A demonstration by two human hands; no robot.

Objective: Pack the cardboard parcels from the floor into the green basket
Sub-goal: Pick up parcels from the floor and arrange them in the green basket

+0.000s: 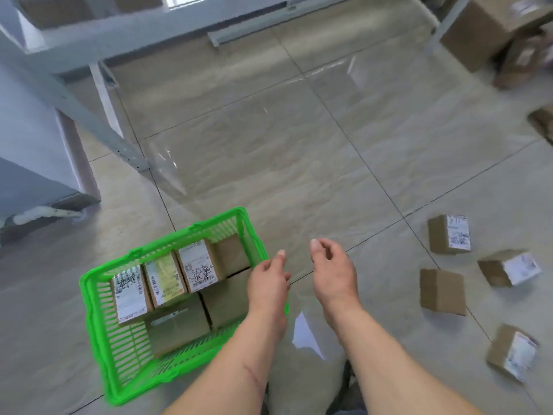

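Note:
The green basket (98, 319) stands on the tiled floor at the lower left and holds several cardboard parcels, three of them with white or yellow labels facing up (196, 265). My left hand (267, 281) hovers over the basket's right rim, fingers loosely curled, holding nothing. Just to the right of it, above bare floor, my right hand (332, 265) is held with fingers apart and nothing in it. Several small cardboard parcels lie loose on the floor at the right: one labelled (449, 238), one plain (442, 292), another labelled (508, 268) and a blurred one (513, 351).
Grey metal shelving legs (89, 115) rise at the upper left beside a grey wall corner. Larger cardboard boxes (484, 31) sit at the upper right, and another parcel (543, 121) shows at the right edge. Glossy beige tiles stretch between them.

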